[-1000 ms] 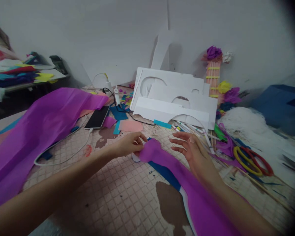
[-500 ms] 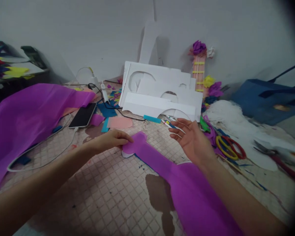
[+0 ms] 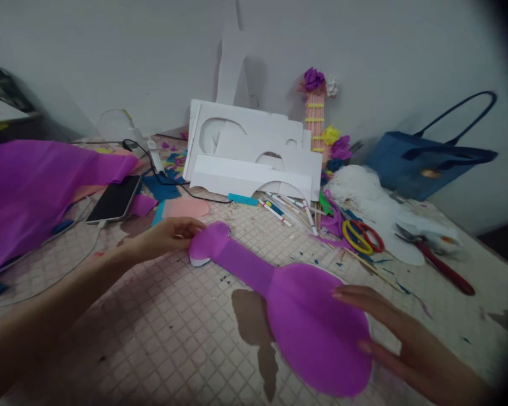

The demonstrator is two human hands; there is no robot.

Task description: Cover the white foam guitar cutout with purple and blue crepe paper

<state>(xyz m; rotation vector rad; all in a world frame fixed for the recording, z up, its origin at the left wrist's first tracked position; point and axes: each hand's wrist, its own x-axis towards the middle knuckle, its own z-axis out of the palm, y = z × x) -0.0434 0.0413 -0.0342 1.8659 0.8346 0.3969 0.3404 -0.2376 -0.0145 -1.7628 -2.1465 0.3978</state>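
A guitar-shaped cutout (image 3: 317, 327) covered in purple paper lies on the tile-patterned tabletop, with a white edge showing along parts of its outline. My left hand (image 3: 173, 234) is closed at its small end, the fingertips pinching the edge there. Over the right side of its wide round end lies my right hand (image 3: 393, 332), fingers spread and touching the purple surface. Nothing is gripped in that hand, which is slightly blurred. White cards with curved cutouts (image 3: 254, 141) lean against the wall behind the narrow neck.
Loose purple paper (image 3: 25, 192) and a phone (image 3: 114, 198) on a cable lie left. Markers and sticks (image 3: 279, 211), scissors (image 3: 362, 237), red-handled pliers (image 3: 444, 268) and white fibre (image 3: 355, 186) are right. A blue bag (image 3: 410, 163) and a flower-topped stand (image 3: 315, 118) stand behind.
My right hand has come down and right from above the neck onto the round end. My left hand stays at the small end. The view has turned slightly right.
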